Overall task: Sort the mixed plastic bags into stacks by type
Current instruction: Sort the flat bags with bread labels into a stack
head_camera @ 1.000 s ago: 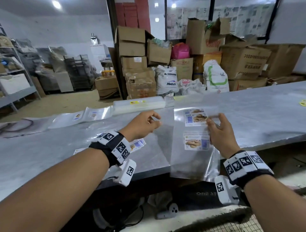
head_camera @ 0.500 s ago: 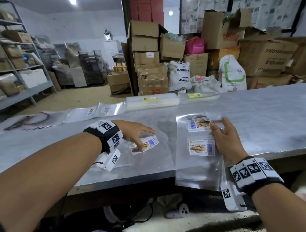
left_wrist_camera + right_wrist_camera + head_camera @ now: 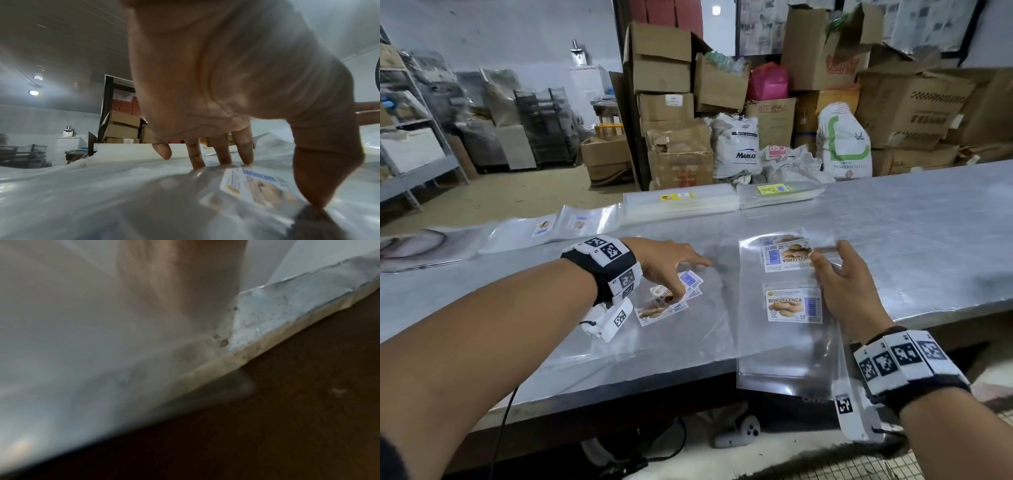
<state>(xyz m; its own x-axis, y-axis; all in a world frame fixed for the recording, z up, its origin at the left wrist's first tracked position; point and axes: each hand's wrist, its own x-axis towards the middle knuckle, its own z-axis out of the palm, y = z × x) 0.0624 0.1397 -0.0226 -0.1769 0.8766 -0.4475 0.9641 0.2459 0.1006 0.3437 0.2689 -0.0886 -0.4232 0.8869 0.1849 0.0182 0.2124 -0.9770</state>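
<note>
A clear plastic bag [image 3: 787, 346] with two "Biskut Lenga" labels lies on the metal table [image 3: 928, 246], its lower end hanging over the front edge. My right hand [image 3: 825, 255] pinches its right side beside the upper label, thumb on top. To the left lies a small pile of clear labelled bags [image 3: 664, 308]. On that pile my left hand [image 3: 681, 284] presses with straight fingertips [image 3: 197, 164], the thumb on a label [image 3: 257, 186]. The right wrist view is blurred, with plastic film [image 3: 82, 337] across it.
Two flat stacks of clear bags [image 3: 681, 205] [image 3: 777, 193] sit at the table's far edge, with loose bags [image 3: 571, 224] further left. Cardboard boxes [image 3: 678, 102] and sacks [image 3: 736, 147] stand behind the table. The front edge [image 3: 267, 344] is close to my right wrist.
My left hand has let go of the big bag's top left corner and dropped down-left onto the pile of labelled bags. The right hand keeps its hold on the big bag.
</note>
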